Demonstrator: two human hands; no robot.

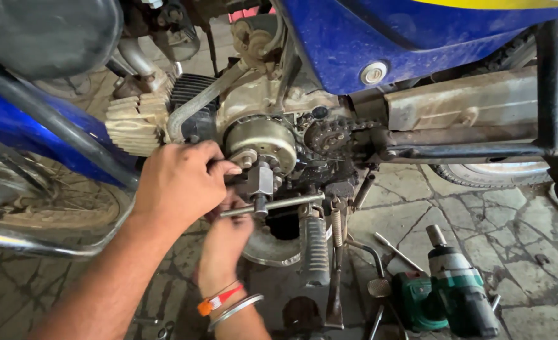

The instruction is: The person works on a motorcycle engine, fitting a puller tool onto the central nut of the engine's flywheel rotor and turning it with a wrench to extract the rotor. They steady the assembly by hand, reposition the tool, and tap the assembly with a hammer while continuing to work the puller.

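Gripping the puller (260,179), left hand (181,179) fingers closed; right hand (225,236) clasps its horizontal T-bar (279,204).

Left hand (181,182) on puller tool (260,182), which sits on flywheel (260,141). Right hand (225,242) below it, on crossbar (273,204). Sprocket (330,134) right of flywheel. Footpeg (315,249) under crossbar. Impact wrench (452,286) on floor (512,233), far right.

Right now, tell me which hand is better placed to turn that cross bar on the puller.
Probably the right hand: its fingers already touch the cross bar from below. The left hand grips the puller body at the flywheel, seemingly steadying it.
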